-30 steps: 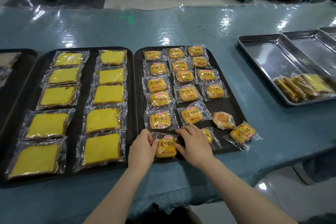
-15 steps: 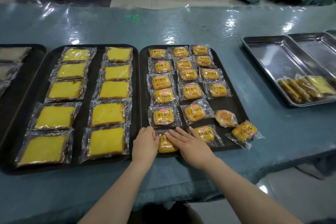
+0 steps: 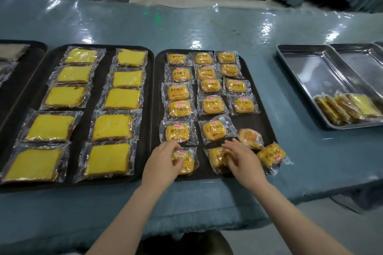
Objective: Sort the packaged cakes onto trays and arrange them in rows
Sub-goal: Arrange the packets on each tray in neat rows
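My left hand point(image 3: 163, 163) is curled over a small packaged bun point(image 3: 185, 161) at the near left corner of the right-hand black tray point(image 3: 267, 128), fingertips pinching its wrapper. My right hand point(image 3: 242, 161) lies flat on the next bun point(image 3: 218, 158) in the near row, fingers spread and pressing rather than closed around it. Just right of that hand, one bun point(image 3: 270, 155) hangs over the tray's near right edge onto the blue table cover point(image 3: 207, 27), and a tilted bun point(image 3: 249, 137) sits just behind it. Bare tray floor shows around these two, the only open room on this tray; behind it three columns of buns run to the far rim. The left black tray point(image 3: 103, 114) touches this one and holds two columns of yellow sliced cakes point(image 3: 112, 127). Well to the right, a metal tray point(image 3: 310, 72) is mostly bare, with a few packets point(image 3: 348, 107) leaning at its near end
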Demonstrator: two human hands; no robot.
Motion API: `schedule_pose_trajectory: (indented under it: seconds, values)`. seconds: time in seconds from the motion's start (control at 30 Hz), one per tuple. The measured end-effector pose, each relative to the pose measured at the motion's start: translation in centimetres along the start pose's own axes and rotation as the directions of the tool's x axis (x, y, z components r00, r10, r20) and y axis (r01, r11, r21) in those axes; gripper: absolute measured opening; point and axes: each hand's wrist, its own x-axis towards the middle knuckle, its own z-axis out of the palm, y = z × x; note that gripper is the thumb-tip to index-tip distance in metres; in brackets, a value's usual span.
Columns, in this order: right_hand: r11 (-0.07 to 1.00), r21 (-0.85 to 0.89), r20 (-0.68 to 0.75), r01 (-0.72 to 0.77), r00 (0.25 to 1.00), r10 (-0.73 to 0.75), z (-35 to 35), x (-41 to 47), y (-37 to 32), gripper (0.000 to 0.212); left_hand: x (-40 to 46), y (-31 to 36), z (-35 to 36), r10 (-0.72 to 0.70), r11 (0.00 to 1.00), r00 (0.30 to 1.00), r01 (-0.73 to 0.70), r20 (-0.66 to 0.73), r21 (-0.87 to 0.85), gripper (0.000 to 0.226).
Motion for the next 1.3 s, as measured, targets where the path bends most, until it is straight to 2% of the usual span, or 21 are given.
schedule_pose_trajectory:
  seconds: [0.07, 0.13, 0.23, 0.3, 0.37, 0.43, 0.53, 0.63, 0.73, 0.87, 1.0, 1.07, 1.17, 1.3]
  values:
    - [0.993, -0.113, -0.069, 0.029, 0.997, -0.037, -1.4, 0.3, 2.4, 0.040, 0.4, 0.6, 1.0, 0.008, 1.000, 1.000, -0.008, 0.015, -0.004, 0.040]
    - [0.980, -0.198, -0.083, -0.011, 0.997, -0.005, -2.7, 1.1, 4.5, 0.048, 0.8, 1.6, 2.2, -0.003, 1.000, 1.000, 0.003, 0.018, 0.000, 0.048]
    - [0.964, -0.261, 0.121, -0.054, 0.989, 0.089, -4.0, 2.8, 7.0, 0.065, 1.5, 3.3, 4.3, -0.026, 0.999, 0.999, 0.025, 0.033, 0.029, 0.058]
    - [0.966, -0.255, 0.197, -0.030, 0.977, 0.082, -4.4, 3.8, 8.3, 0.070, 1.7, 4.5, 5.5, -0.080, 0.997, 0.996, 0.079, 0.049, 0.016, 0.069]
    - [0.974, -0.228, 0.175, 0.009, 0.984, 0.032, -4.6, 4.5, 9.1, 0.064, 2.0, 5.4, 6.3, -0.137, 0.990, 0.989, 0.138, 0.062, -0.016, 0.079]
    - [0.989, -0.143, 0.145, -0.021, 0.989, 0.042, -5.0, 5.2, 9.5, 0.050, 2.4, 6.2, 7.0, -0.157, 0.987, 0.985, 0.159, 0.066, -0.014, 0.081]
    - [0.988, 0.076, 0.195, -0.132, 0.974, 0.116, -6.4, 7.2, 10.1, 0.037, 3.2, 6.9, 7.6, -0.181, 0.983, 0.983, 0.182, 0.036, -0.018, 0.078]
    - [0.958, 0.233, 0.283, -0.167, 0.954, 0.098, -8.1, 9.3, 10.6, 0.032, 3.9, 7.8, 8.2, -0.192, 0.981, 0.981, 0.192, 0.007, -0.014, 0.072]
    - [0.900, 0.371, 0.399, -0.230, 0.914, 0.069, -9.2, 10.7, 11.0, 0.030, 4.3, 9.2, 8.7, -0.156, 0.988, 0.987, 0.156, -0.044, -0.009, 0.057]
    - [0.866, 0.440, 0.452, -0.238, 0.892, 0.015, -10.1, 11.4, 11.2, 0.022, 6.1, 11.7, 8.7, -0.090, 0.994, 0.990, 0.081, -0.112, -0.079, 0.036]
    - [0.868, 0.443, 0.483, -0.227, 0.876, -0.017, -10.7, 11.6, 11.4, 0.017, 8.8, 14.8, 9.5, -0.047, 0.980, 0.995, 0.029, -0.084, -0.199, 0.035]
    - [0.876, 0.440, 0.485, -0.195, 0.873, -0.049, -10.9, 11.5, 11.5, 0.017, 9.8, 16.1, 10.1, -0.061, 0.965, 0.998, 0.062, 0.013, -0.254, 0.032]
    - [0.902, 0.403, 0.457, -0.158, 0.888, -0.048, -10.5, 11.2, 12.0, 0.026, 11.0, 16.7, 10.9, -0.136, 0.960, 0.985, 0.156, 0.103, -0.231, 0.006]
    - [0.858, 0.447, 0.334, -0.253, 0.937, 0.103, -10.0, 11.1, 13.3, 0.029, 11.8, 16.3, 11.4, -0.309, 0.897, 0.937, 0.345, 0.166, -0.276, 0.011]
